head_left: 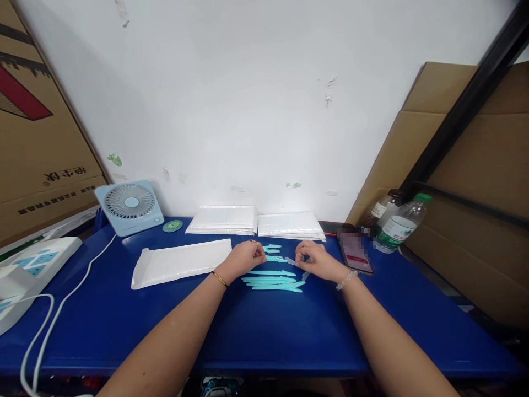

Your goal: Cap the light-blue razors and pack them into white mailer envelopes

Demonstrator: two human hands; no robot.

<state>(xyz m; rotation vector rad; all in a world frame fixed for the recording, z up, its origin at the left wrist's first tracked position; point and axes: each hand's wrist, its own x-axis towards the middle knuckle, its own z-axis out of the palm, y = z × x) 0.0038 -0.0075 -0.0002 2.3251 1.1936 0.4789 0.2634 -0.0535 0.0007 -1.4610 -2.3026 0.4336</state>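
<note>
Both forearms [177, 325], cut off below, cross the blue desk [285, 336]. Turquoise sticks [273, 282] lie grouped just short of the hands. The left hand's [243, 256] fingers pinch another turquoise stick [276, 259], its rear hidden; the right hand's [316, 260] pinch a small clear cap [291, 261] near its tip. Beyond, a green-capped bottle [399, 227] partly hides a dark-capped bottle [377, 212], their fill unclear; stacked white packets [225, 219] conceal any contents.

L fingers [261, 256] hold teal stick [278, 259], R fingers [303, 257] clear cap [291, 261], abv tbl [285, 325].
</note>
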